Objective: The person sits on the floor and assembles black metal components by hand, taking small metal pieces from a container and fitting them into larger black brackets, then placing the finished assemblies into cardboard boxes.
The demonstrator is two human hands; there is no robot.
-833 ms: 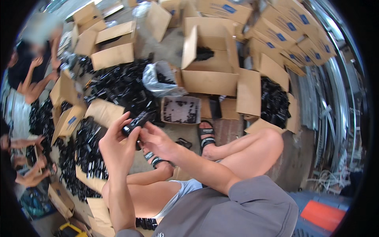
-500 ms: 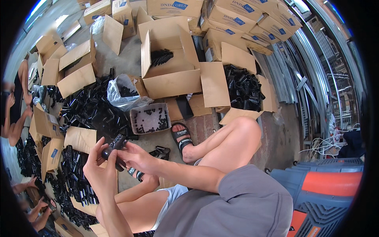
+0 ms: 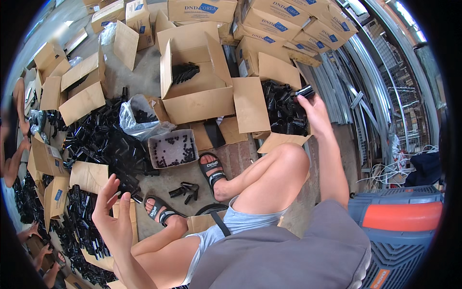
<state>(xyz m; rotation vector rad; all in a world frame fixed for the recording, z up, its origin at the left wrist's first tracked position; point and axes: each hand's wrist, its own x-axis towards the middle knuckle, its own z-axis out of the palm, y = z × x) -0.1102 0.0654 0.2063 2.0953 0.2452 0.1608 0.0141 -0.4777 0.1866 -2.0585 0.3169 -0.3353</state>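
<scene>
My right hand (image 3: 315,114) reaches out over a carton (image 3: 257,103) at the right, its fingers closed on a short black tube-shaped part (image 3: 304,92). Many similar glossy black tubular parts (image 3: 286,113) fill that carton. My left hand (image 3: 113,219) is raised at the lower left, fingers and thumb apart, with nothing visible in it. Beyond it spreads a large heap of black parts (image 3: 103,139). Between my feet lie a few loose black parts (image 3: 185,190).
A small box (image 3: 191,164) holds tiny black pieces. Behind it stands a large open carton (image 3: 197,106) with black parts inside. Stacked cartons (image 3: 269,21) and metal profiles (image 3: 337,91) lie farther off. A grey-orange machine case (image 3: 399,216) is at right. Co-workers' limbs (image 3: 21,120) show at left.
My hands have come apart. My right hand has swung far right with the black tube-shaped part to the filled carton. My left hand has let go and stays at left.
</scene>
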